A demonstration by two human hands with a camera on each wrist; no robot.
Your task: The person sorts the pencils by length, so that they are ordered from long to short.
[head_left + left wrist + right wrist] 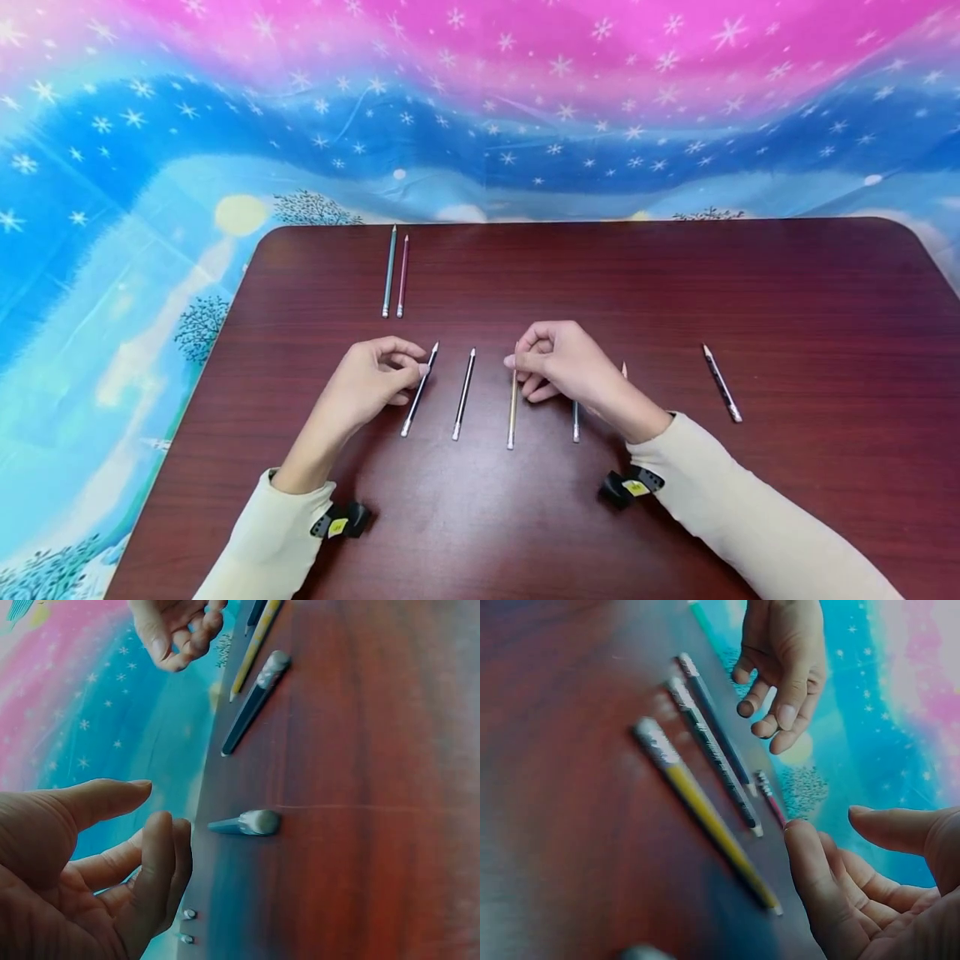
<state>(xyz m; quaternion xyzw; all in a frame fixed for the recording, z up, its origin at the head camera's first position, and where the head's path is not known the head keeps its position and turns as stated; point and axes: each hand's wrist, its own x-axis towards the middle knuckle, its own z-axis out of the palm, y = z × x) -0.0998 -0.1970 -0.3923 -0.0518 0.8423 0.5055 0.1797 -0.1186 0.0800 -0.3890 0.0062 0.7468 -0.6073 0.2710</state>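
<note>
In the head view my left hand (378, 375) is over a dark pencil (418, 396), its thumb tip overlapping the pencil's upper part. The left wrist view has this hand's thumb and fingers apart, with nothing between them. A second dark pencil (464, 393) lies just to the right. My right hand (558, 362) hovers at the pointed end of a yellow pencil (512, 412). From the right wrist, thumb and bent fingers stand apart, and the yellow pencil (709, 817) lies on the table beyond them. A grey-blue pencil (576, 423) is partly hidden beneath the right hand.
Toward the back left of the brown table (600, 275), a teal pencil (390, 271) and a dark red pencil (402, 275) lie side by side. A patterned dark pencil (722, 383) lies at the right. Another pencil's tip (625, 369) shows behind the right wrist.
</note>
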